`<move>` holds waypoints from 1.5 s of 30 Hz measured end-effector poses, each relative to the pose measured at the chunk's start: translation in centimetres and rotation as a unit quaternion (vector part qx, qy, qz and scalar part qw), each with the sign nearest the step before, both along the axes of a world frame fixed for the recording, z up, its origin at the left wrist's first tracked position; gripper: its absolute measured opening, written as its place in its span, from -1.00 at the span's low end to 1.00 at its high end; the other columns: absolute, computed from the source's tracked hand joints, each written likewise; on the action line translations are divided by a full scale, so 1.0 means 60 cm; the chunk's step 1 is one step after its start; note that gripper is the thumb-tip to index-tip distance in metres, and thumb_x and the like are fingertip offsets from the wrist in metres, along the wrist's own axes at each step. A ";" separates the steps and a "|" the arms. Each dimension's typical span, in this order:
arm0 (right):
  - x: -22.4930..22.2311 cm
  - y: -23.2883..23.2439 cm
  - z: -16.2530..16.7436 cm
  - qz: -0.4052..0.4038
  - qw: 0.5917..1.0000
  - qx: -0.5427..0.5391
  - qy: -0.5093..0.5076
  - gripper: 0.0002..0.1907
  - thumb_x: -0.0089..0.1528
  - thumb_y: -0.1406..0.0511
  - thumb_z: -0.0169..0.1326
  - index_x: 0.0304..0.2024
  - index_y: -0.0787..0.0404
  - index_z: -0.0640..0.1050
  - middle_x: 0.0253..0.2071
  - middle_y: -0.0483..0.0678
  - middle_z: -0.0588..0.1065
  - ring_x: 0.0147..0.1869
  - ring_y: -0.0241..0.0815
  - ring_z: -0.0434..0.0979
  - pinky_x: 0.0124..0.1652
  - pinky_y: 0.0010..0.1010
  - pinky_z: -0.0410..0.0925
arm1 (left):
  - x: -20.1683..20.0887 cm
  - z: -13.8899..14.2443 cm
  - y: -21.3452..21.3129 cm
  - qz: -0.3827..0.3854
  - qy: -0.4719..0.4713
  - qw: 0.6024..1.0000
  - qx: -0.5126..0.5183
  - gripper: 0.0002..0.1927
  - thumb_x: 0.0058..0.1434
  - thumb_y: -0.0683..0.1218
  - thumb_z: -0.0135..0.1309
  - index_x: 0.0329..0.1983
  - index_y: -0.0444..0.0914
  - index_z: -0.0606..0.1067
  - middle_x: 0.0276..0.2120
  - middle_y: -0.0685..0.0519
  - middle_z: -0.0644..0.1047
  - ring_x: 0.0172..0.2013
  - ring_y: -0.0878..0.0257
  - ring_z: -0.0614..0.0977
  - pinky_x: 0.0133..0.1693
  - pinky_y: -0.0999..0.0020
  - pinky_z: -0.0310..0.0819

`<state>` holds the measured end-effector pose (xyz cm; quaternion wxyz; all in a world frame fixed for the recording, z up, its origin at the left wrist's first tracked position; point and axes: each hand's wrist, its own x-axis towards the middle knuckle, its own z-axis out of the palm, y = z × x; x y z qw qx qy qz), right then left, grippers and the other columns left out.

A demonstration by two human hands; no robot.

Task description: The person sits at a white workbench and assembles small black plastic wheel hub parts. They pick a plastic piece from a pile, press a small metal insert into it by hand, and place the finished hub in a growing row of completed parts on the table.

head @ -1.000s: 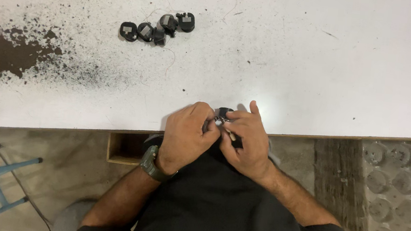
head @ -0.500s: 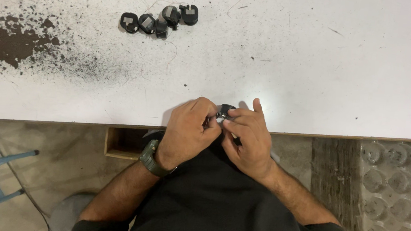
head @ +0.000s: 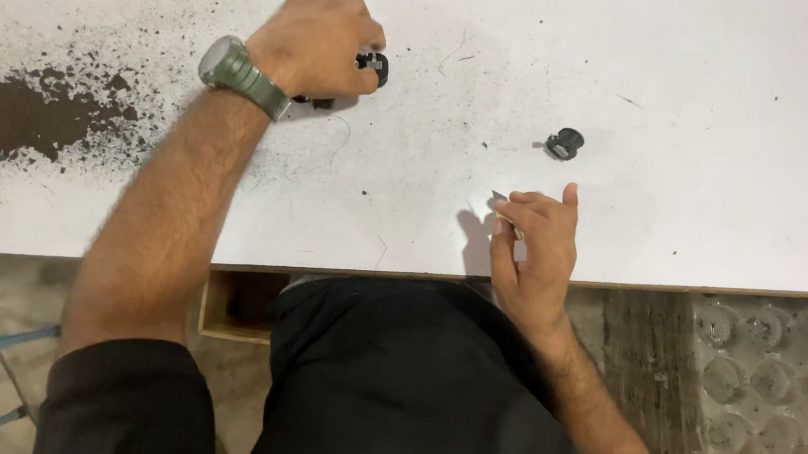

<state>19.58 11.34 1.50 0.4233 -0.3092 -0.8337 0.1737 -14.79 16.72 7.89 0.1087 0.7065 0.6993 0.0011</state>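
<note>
Item: left hand (head: 318,39), olive wristwatch (head: 236,73) at the wrist. Reached far out to about 11 o'clock on the white table (head: 712,109), fingers curled down over a cluster of small black parts (head: 372,64); one part shows at the fingertips, another peeks from under the palm. Whether anything is actually pinched cannot be told, since the palm hides the grip.

Item: right hand (head: 535,250). Near the table's front edge at about 5 o'clock, fingers bent loosely, pinching a thin pale sliver (head: 505,207) (too small to identify) between thumb and forefinger.

Item: single black part (head: 564,143). Lies alone on the table at 12 o'clock from the right hand, near it but not touching.

Item: dark powder (head: 9,120). Dense at 9 o'clock, thinning to specks toward the centre.

Risks, as judged: the curled left fingers could knock a cluster part away; the forearm could drag through the powder nearby; the sliver, held lightly near the edge, could drop off the table.
</note>
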 end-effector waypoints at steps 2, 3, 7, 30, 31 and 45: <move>-0.001 0.003 0.003 0.003 1.000 -0.006 -0.013 -0.71 0.25 0.55 0.08 -0.02 0.20 0.58 -0.07 -0.01 0.45 0.21 -0.02 0.48 0.57 0.17 -0.09 | 0.012 0.005 -0.008 -0.008 -0.004 1.000 -0.026 -0.67 0.26 0.00 0.16 0.10 -0.07 0.56 0.01 0.00 0.54 0.24 0.04 0.40 0.44 -0.20 -0.25; 0.000 0.003 0.006 0.000 1.000 -0.014 -0.023 -0.70 0.23 0.55 0.08 -0.05 0.17 0.59 -0.11 -0.04 0.43 0.23 -0.02 0.47 0.58 0.18 -0.10 | 0.024 0.005 -0.020 -0.016 -0.005 0.999 -0.043 -0.71 0.28 -0.02 0.15 0.07 -0.06 0.57 -0.06 0.02 0.58 0.19 0.07 0.46 0.46 -0.21 -0.25; 0.001 0.001 0.019 0.032 0.996 -0.029 -0.073 -0.71 0.19 0.48 0.16 -0.05 0.14 0.62 -0.16 -0.07 0.39 0.29 0.02 0.41 0.53 0.30 -0.19 | 0.102 -0.019 -0.114 -0.153 -0.016 0.974 0.164 -0.62 0.21 -0.01 0.23 0.10 -0.14 0.54 -0.07 0.03 0.56 0.11 0.09 0.51 0.38 -0.24 -0.08; 0.013 -0.045 -0.012 0.054 0.997 0.038 -0.047 -0.69 0.15 0.37 0.38 -0.06 0.13 0.61 -0.19 -0.07 0.43 0.33 0.01 0.40 0.52 0.20 -0.15 | 0.253 -0.098 -0.270 -0.028 -0.148 0.925 0.348 -0.85 0.19 -0.12 0.31 -0.20 -0.17 0.59 0.14 0.02 0.50 0.27 0.08 0.43 0.40 -0.17 0.03; 0.015 -0.047 -0.019 0.064 0.996 0.051 -0.033 -0.72 0.18 0.43 0.34 -0.08 0.12 0.61 -0.21 -0.11 0.45 0.33 -0.02 0.43 0.56 0.18 -0.14 | 0.256 -0.103 -0.272 -0.018 -0.157 0.922 0.353 -0.85 0.20 -0.12 0.31 -0.20 -0.17 0.59 0.15 0.02 0.50 0.27 0.08 0.43 0.40 -0.17 0.03; -0.002 -0.057 -0.026 0.087 0.996 -0.009 -0.010 -0.70 0.12 0.50 0.25 -0.15 0.18 0.49 -0.25 -0.07 0.49 0.18 -0.05 0.55 0.52 0.18 -0.01 | 0.269 -0.128 -0.278 -0.026 -0.144 0.909 0.389 -0.90 0.22 -0.17 0.31 -0.22 -0.15 0.61 0.18 0.02 0.49 0.34 0.04 0.36 0.37 -0.09 0.19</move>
